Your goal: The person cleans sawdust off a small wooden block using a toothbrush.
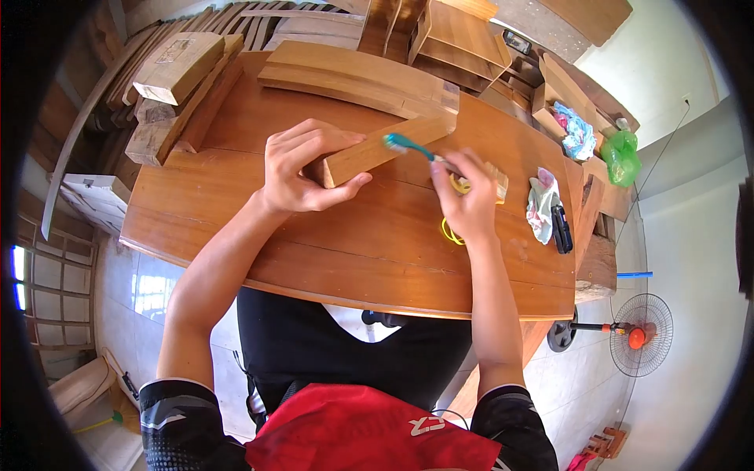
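Note:
My left hand [310, 165] is closed around the near end of a wooden block [381, 153], which is held at a slant above the table [338, 247]. Between the fingers of my right hand [465, 196] is a teal toothbrush [416, 149], its bristle head pointing left, close over the block's side. Beyond the block, a long curved wooden piece [353, 78] lies across the back of the table. Just behind my right hand sits a small pale wooden piece [496, 182], partly hidden, and a yellow cord [450, 233] loops out beneath the wrist.
Stacked timber [181, 71] stands at the table's left end. Toward the right edge lie a crumpled cloth [542, 204] and a black object [561, 229]. A green plastic bag [620, 157] is farther right. A fan [640, 335] stands on the floor at right.

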Demonstrator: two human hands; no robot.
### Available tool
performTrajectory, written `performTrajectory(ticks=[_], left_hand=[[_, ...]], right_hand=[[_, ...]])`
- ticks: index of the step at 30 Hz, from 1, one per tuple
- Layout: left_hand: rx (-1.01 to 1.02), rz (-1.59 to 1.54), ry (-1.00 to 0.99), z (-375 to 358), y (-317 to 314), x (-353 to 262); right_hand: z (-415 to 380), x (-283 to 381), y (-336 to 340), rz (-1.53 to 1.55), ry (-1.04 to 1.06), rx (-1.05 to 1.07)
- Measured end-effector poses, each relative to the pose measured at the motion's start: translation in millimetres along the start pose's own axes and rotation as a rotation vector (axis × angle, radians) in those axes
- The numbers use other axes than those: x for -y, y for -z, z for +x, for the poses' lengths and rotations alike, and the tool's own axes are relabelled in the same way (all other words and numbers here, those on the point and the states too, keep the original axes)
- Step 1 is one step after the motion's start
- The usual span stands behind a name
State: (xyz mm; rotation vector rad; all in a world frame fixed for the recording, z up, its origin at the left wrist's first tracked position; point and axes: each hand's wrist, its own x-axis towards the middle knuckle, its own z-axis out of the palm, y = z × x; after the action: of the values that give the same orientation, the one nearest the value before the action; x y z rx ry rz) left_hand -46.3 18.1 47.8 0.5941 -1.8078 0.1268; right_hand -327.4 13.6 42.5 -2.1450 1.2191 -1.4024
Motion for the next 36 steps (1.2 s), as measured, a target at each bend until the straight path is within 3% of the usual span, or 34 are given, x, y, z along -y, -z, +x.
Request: performTrajectory(ticks=[3, 7, 14, 17, 20, 24, 27, 32, 36], left_hand=[[0.012, 0.013, 0.021, -1, 1, 0], [0.021, -0.007, 0.023, -3, 1, 1], [0.001, -0.001, 0.007, 1, 0, -1], [-0.005, 0.008, 0.025, -2, 1, 3], [-0.011, 0.005, 0.019, -1, 0, 2], [0.001, -0.003, 0.001, 1, 0, -2], [-0.002, 0.007, 0.014, -1, 0, 1], [-0.02, 0.038, 0.034, -2, 1, 3], [-0.015, 0.003, 0.03, -1, 0, 1]], right_hand=[[0, -8, -2, -0.02, 0.051, 0.005], [7, -20, 19, -0.095, -0.294, -0.145], [-4, 12, -7, 0.021, 0.055, 0.089], [2, -12, 3, -0.051, 0.006, -0.033], [5, -27, 17, -0.141, -0.234, -0.12], [-3, -2, 0, -0.019, -0.022, 0.004], [-5, 11, -7, 0.084, 0.024, 0.153], [3, -31, 12, -0.06, -0.262, -0.099], [-5, -9, -12, -0.041, -0.256, -0.064]])
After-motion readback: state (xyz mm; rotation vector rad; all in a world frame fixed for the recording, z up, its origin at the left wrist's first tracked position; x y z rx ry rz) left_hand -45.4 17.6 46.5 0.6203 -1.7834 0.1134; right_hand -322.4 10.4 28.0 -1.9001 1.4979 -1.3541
